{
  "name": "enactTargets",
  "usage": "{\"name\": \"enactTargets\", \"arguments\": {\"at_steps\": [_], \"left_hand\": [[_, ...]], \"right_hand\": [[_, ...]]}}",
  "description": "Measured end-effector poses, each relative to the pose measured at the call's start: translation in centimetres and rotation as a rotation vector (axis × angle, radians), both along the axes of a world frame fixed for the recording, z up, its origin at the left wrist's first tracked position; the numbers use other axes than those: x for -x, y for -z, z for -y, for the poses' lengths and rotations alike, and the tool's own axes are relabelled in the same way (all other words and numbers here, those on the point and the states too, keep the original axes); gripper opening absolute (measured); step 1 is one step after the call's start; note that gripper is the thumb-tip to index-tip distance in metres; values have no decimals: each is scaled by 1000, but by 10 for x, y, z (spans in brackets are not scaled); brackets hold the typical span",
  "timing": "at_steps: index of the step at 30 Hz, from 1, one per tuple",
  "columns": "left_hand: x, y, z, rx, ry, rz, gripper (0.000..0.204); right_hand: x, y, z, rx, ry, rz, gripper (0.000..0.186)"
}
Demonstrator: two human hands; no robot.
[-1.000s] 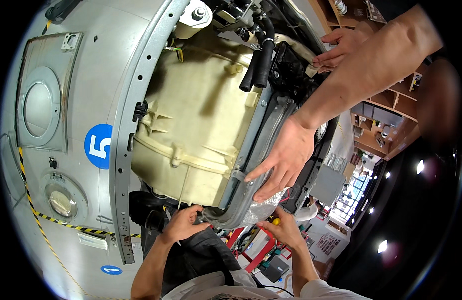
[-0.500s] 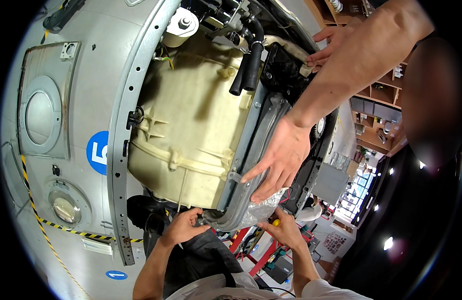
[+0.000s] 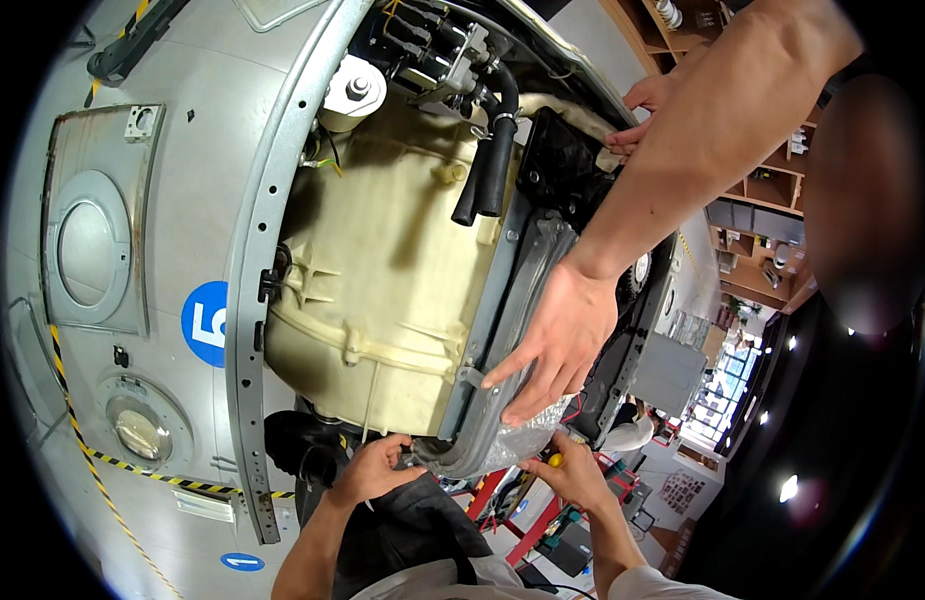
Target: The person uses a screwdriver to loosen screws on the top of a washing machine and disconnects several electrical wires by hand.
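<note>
My left hand (image 3: 373,470) has curled fingers at the lower corner of the long grey duct (image 3: 488,395), below the cream plastic tub (image 3: 378,260); what they pinch is unclear. My right hand (image 3: 578,475) holds a small yellow-handled tool (image 3: 556,459) beside the crinkled silvery sheet (image 3: 523,435) under that duct. Another person's hand (image 3: 558,335) lies over the duct, fingers pressed on it, with the forearm reaching in from upper right. A further hand (image 3: 638,105) touches a pale padded strip behind that forearm.
A metal machine frame (image 3: 253,330) runs down the tub's left. Black hoses (image 3: 488,170) hang over it. On the floor lie a washer panel (image 3: 98,130), a round door (image 3: 138,430) and striped tape. A red cart (image 3: 523,535) and wooden shelves (image 3: 773,260) stand beyond.
The machine and all hands appear slightly lower in the picture. The hands keep much the same places on the parts, with no visible release or new hold.
</note>
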State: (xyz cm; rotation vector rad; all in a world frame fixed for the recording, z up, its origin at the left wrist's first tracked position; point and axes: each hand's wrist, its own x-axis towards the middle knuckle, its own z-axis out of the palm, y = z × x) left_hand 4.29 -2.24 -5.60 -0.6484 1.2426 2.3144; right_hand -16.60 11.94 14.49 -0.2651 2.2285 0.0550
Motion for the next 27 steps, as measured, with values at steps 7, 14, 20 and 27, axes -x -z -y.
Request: {"name": "enactTargets", "arguments": {"at_steps": [7,14,20,27], "left_hand": [[0,-1,-1,-20,-28,1,47],[0,1,-2,-42,-28,6,47],[-4,6,-9,-9,-39,-3,48],[4,0,-3,36,-74,-53,43]], "right_hand": [[-1,0,1,5,5,-10,54],[1,0,-1,-20,20,7,53],[1,2,-4,-4,17,0,46],[2,-3,4,-21,50,-26,40]]}}
